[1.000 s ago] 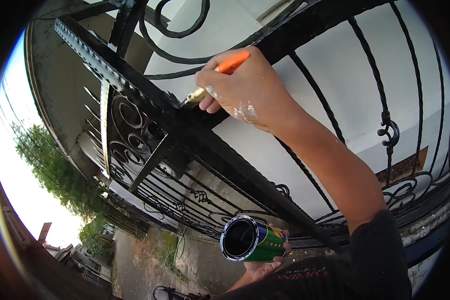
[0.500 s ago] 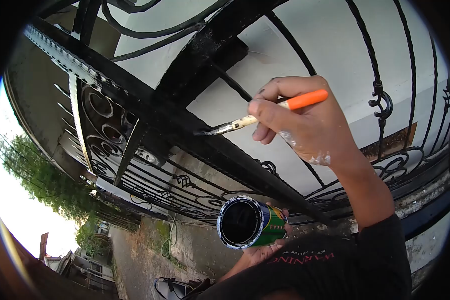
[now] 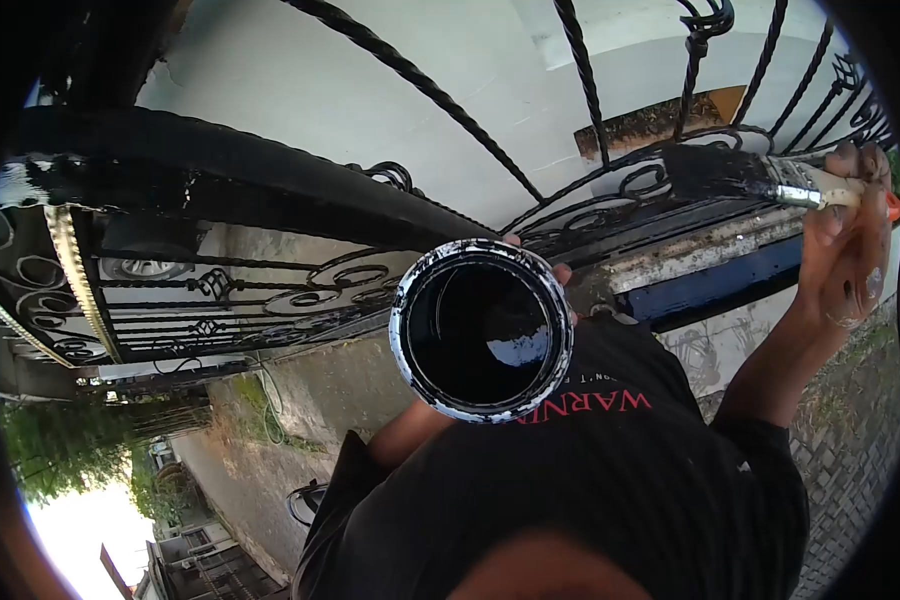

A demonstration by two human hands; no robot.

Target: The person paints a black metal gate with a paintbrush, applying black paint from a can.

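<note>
My left hand (image 3: 563,274) is closed around a paint can (image 3: 400,345), mostly hidden behind it, with only fingertips showing at the side. The can's mouth faces me, its rim is smeared with black and white, and glossy black paint (image 3: 450,350) fills the inside. Off to the right, my right hand (image 3: 848,255) grips a paintbrush (image 3: 798,195) by its pale handle with an orange end. Black paint coats the brush's bristles, which point left, apart from the can. Paint marks show on the right hand's skin.
A black metal gate beam (image 3: 240,190) runs from the left toward the can. Twisted bars (image 3: 410,75) and scrollwork stand before a pale wall (image 3: 270,70). Below the scrollwork lies a dark trough-like strip (image 3: 715,280). A green hose (image 3: 270,405) rests on the ground.
My right hand has drawn the brush off the gate beam and out to the right. The can has come up closer, its mouth turned toward me. The view has shifted.
</note>
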